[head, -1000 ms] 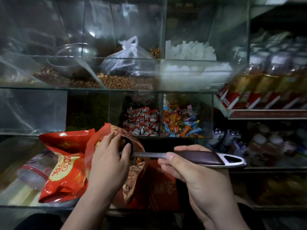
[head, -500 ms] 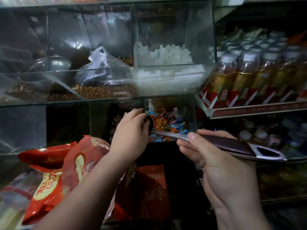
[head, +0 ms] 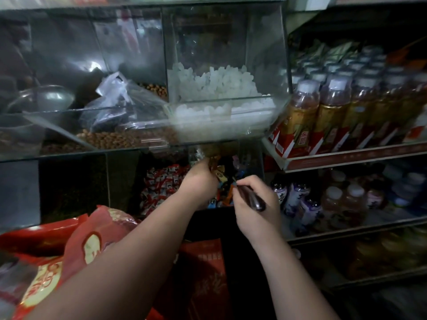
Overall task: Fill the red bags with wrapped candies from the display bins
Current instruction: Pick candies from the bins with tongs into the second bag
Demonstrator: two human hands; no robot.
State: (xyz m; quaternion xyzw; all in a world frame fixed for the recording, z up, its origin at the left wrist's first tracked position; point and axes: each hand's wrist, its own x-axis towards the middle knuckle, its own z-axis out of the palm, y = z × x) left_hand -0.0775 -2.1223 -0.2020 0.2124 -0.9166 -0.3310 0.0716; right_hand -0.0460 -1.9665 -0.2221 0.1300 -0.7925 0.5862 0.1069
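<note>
Wrapped candies (head: 225,197) lie in the display bin (head: 251,157), where my left hand (head: 198,183) pinches a few and my right hand (head: 256,204) grips the scoop handle (head: 253,200) at its mouth, so both can load the red bags (head: 92,239) below that bin.

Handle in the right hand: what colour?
Dark reddish-brown handle, glossy; the head view, the only one, shows it.

Dim, soft picture; glare on the upper glass bins (head: 92,65), corners dark and bowed.
</note>
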